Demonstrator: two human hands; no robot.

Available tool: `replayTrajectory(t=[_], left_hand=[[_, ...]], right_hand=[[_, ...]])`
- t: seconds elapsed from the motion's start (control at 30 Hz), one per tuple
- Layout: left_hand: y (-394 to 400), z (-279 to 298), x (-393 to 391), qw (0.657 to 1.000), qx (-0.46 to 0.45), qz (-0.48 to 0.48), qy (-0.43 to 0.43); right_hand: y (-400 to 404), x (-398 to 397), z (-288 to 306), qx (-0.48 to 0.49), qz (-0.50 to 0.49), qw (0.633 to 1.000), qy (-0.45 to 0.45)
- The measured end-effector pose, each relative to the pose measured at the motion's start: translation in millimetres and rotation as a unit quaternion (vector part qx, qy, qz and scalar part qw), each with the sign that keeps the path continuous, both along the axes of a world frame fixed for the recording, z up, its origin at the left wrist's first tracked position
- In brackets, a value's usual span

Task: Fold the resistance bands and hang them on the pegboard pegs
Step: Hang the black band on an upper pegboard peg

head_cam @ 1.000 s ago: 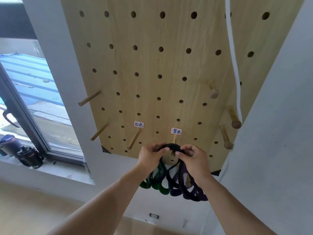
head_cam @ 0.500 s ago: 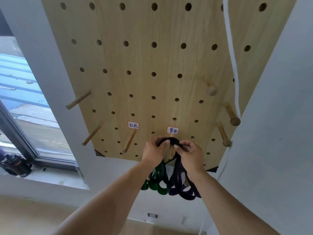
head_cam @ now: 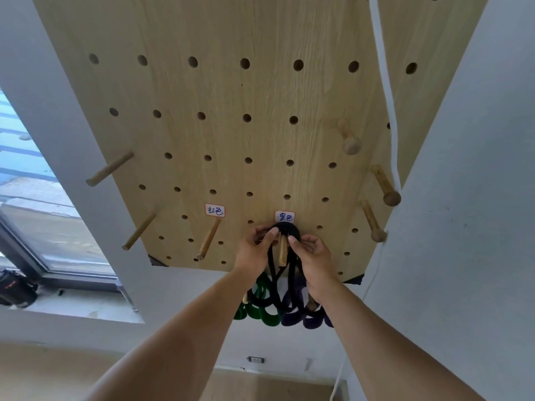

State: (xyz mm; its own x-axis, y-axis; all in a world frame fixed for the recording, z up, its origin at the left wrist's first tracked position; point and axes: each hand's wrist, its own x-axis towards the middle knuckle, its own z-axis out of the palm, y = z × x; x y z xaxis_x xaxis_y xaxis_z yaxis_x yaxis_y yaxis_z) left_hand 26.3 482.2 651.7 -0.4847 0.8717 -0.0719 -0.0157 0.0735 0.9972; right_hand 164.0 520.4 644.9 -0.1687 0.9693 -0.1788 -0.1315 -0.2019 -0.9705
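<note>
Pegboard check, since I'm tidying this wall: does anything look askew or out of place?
Little stands out. The black band is looped over the peg under its label, held by the left hand and right hand. Its strands hang crossed. A white cord dangles across the pegboard.

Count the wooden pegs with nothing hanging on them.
6: two at the left edge, one under the red-framed label, three knobbed at right. Others lower down may be hidden.
</note>
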Motion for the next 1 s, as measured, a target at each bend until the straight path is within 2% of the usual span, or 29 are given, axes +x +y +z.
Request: replayTrajectory(t=[0.13, 0.4, 0.6, 0.7, 0.83, 1.0], left_hand=[[-17.7, -21.2, -4.7, 0.995, -0.076, -0.007, 0.063], [-5.5, -5.5, -11.5, 0.993, -0.072, -0.027, 0.087], [1.3, -17.0, -11.5, 0.986, -0.123, -0.007, 0.112], [-2.2, -15.5, -9.6, 0.987, -0.087, 0.003, 0.133], [-7.8, 0.4, -14.5, 0.982, 0.012, 0.045, 0.181], [-0.1, 15.2, -14.9, 0.976, -0.003, 0.043, 0.214]], right_hand=[[-7.9, 5.2, -12.0, -0.006, 0.009, 1.0, -0.002], [6.6, 8.0, 7.8, 0.063, -0.037, 0.997, -0.035], [8.1, 3.6, -8.6, 0.027, 0.009, 0.996, -0.082], [9.6, 2.6, -12.0, 0.031, -0.011, 0.997, -0.075], [13.8, 4.7, -5.9, 0.058, -0.04, 0.994, -0.08], [10.4, 0.5, -1.7, 0.096, -0.057, 0.984, -0.137]])
